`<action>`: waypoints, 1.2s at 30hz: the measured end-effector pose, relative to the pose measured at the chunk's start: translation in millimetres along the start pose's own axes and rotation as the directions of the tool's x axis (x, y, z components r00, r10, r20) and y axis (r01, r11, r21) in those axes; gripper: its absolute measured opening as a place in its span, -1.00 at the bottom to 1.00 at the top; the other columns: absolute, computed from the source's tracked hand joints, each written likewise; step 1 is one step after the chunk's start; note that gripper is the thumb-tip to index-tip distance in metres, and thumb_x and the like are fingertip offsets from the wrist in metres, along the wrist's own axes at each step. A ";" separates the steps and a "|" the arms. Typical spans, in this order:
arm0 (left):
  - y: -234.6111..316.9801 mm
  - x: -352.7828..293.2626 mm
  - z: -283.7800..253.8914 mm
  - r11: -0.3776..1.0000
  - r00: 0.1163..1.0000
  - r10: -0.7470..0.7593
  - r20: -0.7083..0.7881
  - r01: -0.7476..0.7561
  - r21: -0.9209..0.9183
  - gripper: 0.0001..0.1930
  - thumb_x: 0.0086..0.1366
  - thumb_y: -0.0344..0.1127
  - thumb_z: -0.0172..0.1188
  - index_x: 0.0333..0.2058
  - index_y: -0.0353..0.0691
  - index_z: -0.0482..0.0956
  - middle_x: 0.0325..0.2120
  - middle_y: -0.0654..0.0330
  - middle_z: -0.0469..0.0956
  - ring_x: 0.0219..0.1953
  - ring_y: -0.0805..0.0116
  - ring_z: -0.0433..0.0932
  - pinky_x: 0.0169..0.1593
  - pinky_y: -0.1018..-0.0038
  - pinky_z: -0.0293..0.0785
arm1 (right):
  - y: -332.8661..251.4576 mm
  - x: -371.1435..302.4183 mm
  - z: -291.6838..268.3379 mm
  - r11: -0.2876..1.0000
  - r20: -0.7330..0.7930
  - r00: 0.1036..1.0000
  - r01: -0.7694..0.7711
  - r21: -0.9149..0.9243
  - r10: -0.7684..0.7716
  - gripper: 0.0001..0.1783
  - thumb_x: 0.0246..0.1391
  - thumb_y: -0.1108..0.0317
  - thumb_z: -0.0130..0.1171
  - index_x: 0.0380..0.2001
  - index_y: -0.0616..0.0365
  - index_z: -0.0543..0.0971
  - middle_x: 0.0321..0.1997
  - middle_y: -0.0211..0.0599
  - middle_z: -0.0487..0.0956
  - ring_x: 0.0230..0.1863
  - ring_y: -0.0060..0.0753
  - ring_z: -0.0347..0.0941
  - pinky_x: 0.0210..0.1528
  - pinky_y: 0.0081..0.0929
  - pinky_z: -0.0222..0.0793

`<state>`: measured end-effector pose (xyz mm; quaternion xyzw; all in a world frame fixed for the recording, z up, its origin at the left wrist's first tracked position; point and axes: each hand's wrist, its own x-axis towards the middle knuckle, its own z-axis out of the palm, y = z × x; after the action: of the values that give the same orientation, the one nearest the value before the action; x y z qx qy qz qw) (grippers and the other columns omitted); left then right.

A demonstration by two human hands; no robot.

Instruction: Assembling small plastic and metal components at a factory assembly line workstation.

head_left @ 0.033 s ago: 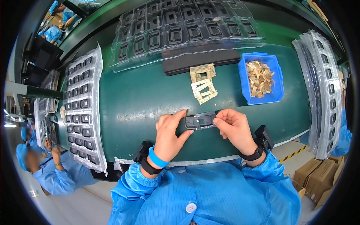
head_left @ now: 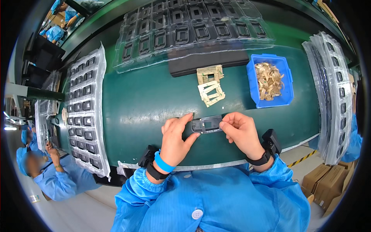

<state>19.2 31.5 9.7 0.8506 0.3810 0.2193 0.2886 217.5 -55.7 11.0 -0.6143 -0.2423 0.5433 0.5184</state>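
A small black plastic frame (head_left: 207, 124) with a rectangular opening lies lengthwise between my hands, low over the green bench mat. Its left end is spanned by my left hand (head_left: 176, 139), forefinger at the far edge and thumb at the near edge. At the right end, the thumb and forefinger of my right hand (head_left: 241, 131) pinch together on the frame's edge; whether a thin piece is also between them, I cannot tell. Beyond the frame lie two piles of cream adhesive frame-shaped pieces, a farther one (head_left: 210, 74) and a nearer, looser one (head_left: 211, 94).
A blue bin (head_left: 253, 83) of tan paper scraps stands at the right. Clear trays (head_left: 197, 33) of black frames rest at the back, over a dark flat case (head_left: 208, 63). More trays flank the left (head_left: 87, 104) and right (head_left: 328, 96). A co-worker (head_left: 58, 174) sits at far left.
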 end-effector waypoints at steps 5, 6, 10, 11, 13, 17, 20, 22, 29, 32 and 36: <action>-1.0 -8.7 9.2 0.999 0.997 -0.036 -0.061 0.034 -0.030 -0.34 -0.11 -0.42 0.50 0.05 -0.21 0.50 -0.16 0.18 0.63 -0.13 0.18 0.51 0.03 0.34 0.35 | 9.0 4.9 9.9 0.998 -0.019 0.999 0.046 -0.044 -0.047 -0.89 0.12 0.43 0.26 -0.36 0.25 0.57 -0.55 -0.50 0.54 -0.62 -0.78 0.38 -0.63 -0.74 0.31; -1.2 -9.7 9.9 0.999 0.997 -0.040 -0.071 0.038 -0.029 -0.36 -0.11 -0.42 0.50 0.03 -0.21 0.51 -0.16 0.18 0.63 -0.15 0.18 0.51 0.01 0.35 0.35 | 8.5 4.8 11.3 0.998 -0.015 0.999 0.041 -0.048 -0.041 -0.89 0.12 0.43 0.26 -0.36 0.25 0.57 -0.55 -0.50 0.54 -0.62 -0.78 0.38 -0.63 -0.74 0.31; -0.7 -9.3 10.1 0.998 0.995 -0.031 -0.091 0.025 -0.058 -0.49 -0.10 -0.40 0.50 -0.09 -0.18 0.59 -0.16 0.19 0.63 -0.16 0.18 0.52 -0.02 0.36 0.33 | 6.8 5.0 16.2 0.991 -0.054 0.997 0.045 -0.123 -0.052 -0.89 0.10 0.43 0.27 -0.39 0.26 0.59 -0.56 -0.47 0.55 -0.60 -0.77 0.41 -0.61 -0.73 0.34; -1.6 -9.5 10.7 0.998 0.995 -0.036 -0.091 0.031 -0.060 -0.49 -0.10 -0.40 0.50 -0.09 -0.18 0.59 -0.16 0.19 0.63 -0.16 0.18 0.52 -0.02 0.36 0.33 | 6.7 4.9 17.2 0.987 -0.068 0.996 0.053 -0.155 -0.064 -0.89 0.09 0.43 0.27 -0.40 0.27 0.59 -0.57 -0.46 0.56 -0.60 -0.76 0.42 -0.60 -0.73 0.35; -3.7 -10.3 12.2 0.998 0.991 0.051 -0.127 -0.054 -0.016 -0.64 -0.08 -0.38 0.48 -0.23 -0.16 0.65 -0.16 0.20 0.62 -0.16 0.19 0.52 -0.03 0.35 0.32 | 7.0 4.6 18.7 0.983 -0.075 0.995 0.058 -0.173 -0.071 -0.89 0.09 0.43 0.27 -0.40 0.27 0.59 -0.57 -0.45 0.56 -0.60 -0.75 0.42 -0.59 -0.72 0.36; -4.6 -11.3 12.9 0.999 0.993 0.044 -0.106 -0.044 0.002 -0.74 -0.06 -0.38 0.47 -0.32 -0.14 0.69 -0.15 0.21 0.61 -0.16 0.21 0.52 -0.04 0.35 0.31 | 7.3 4.4 20.9 0.967 -0.093 0.990 0.083 -0.241 -0.108 -0.90 0.07 0.47 0.27 -0.41 0.29 0.59 -0.57 -0.42 0.57 -0.59 -0.73 0.43 -0.56 -0.68 0.38; -5.2 -11.3 13.8 0.999 0.993 0.047 -0.107 -0.047 -0.002 -0.77 -0.06 -0.38 0.46 -0.35 -0.13 0.70 -0.15 0.22 0.61 -0.18 0.24 0.51 -0.06 0.36 0.30 | 10.0 4.1 22.7 0.954 -0.115 0.981 0.121 -0.276 -0.158 -0.91 0.05 0.49 0.28 -0.42 0.30 0.59 -0.57 -0.41 0.58 -0.57 -0.72 0.45 -0.51 -0.67 0.39; -5.5 -11.4 13.9 0.999 0.993 0.048 -0.104 -0.049 -0.006 -0.77 -0.06 -0.38 0.46 -0.35 -0.13 0.71 -0.15 0.23 0.60 -0.20 0.27 0.50 -0.06 0.36 0.30 | 8.7 4.1 23.0 0.955 -0.116 0.982 0.116 -0.274 -0.152 -0.92 0.05 0.49 0.28 -0.42 0.30 0.59 -0.57 -0.41 0.58 -0.55 -0.71 0.46 -0.50 -0.67 0.40; -5.1 -10.6 13.2 0.998 0.992 0.063 -0.106 -0.063 0.004 -0.77 -0.07 -0.39 0.46 -0.36 -0.13 0.72 -0.15 0.23 0.60 -0.23 0.30 0.49 -0.07 0.37 0.30 | 6.9 4.2 22.0 0.953 -0.110 0.985 0.097 -0.286 -0.134 -0.93 0.04 0.51 0.28 -0.42 0.29 0.59 -0.56 -0.41 0.57 -0.54 -0.71 0.46 -0.48 -0.68 0.40; -5.6 -11.4 14.4 0.998 0.992 0.062 -0.107 -0.063 -0.003 -0.78 -0.07 -0.39 0.46 -0.36 -0.14 0.72 -0.15 0.23 0.60 -0.24 0.31 0.48 -0.07 0.37 0.30 | 9.2 3.7 22.0 0.960 -0.120 0.984 0.094 -0.264 -0.130 -0.93 0.04 0.51 0.28 -0.42 0.29 0.59 -0.55 -0.40 0.57 -0.54 -0.71 0.46 -0.48 -0.68 0.40; -5.7 -11.4 14.7 0.997 0.991 0.075 -0.111 -0.075 0.009 -0.77 -0.07 -0.40 0.46 -0.36 -0.15 0.71 -0.14 0.22 0.59 -0.24 0.30 0.48 -0.07 0.38 0.30 | 9.7 3.3 22.2 0.960 -0.116 0.983 0.108 -0.258 -0.142 -0.93 0.04 0.52 0.27 -0.42 0.29 0.58 -0.55 -0.40 0.57 -0.54 -0.71 0.46 -0.48 -0.68 0.40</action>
<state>18.0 21.0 -6.6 0.8514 0.3648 0.2761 0.2565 195.5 -47.9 3.7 -0.6933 -0.3122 0.4321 0.4849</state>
